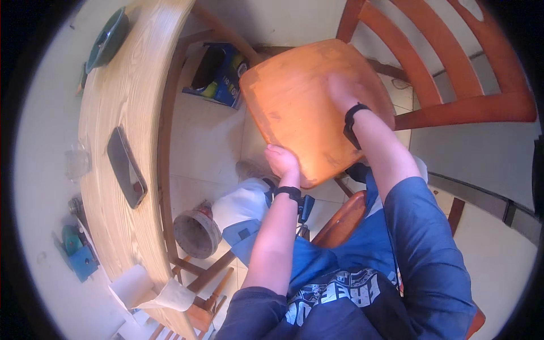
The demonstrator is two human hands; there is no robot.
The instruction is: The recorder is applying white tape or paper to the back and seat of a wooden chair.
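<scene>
An orange wooden chair seat [297,96], with dark smudges, is tilted in front of me beside a slatted backrest [459,110]. My left hand [283,161] grips the seat's near left edge, fingers curled on it. My right hand [343,93] lies on the upper right part of the seat; its fingers are blurred, so their shape is unclear. I wear dark bands on both wrists, and my legs are below the seat.
A pale wooden table [107,90] runs along the left, bearing a phone [126,167], green bowl [106,39], glass [76,161] and paper [136,286]. Beneath and beside it are a blue box [226,73] and a round grey object [195,232]. A wooden seat [340,218] is under me.
</scene>
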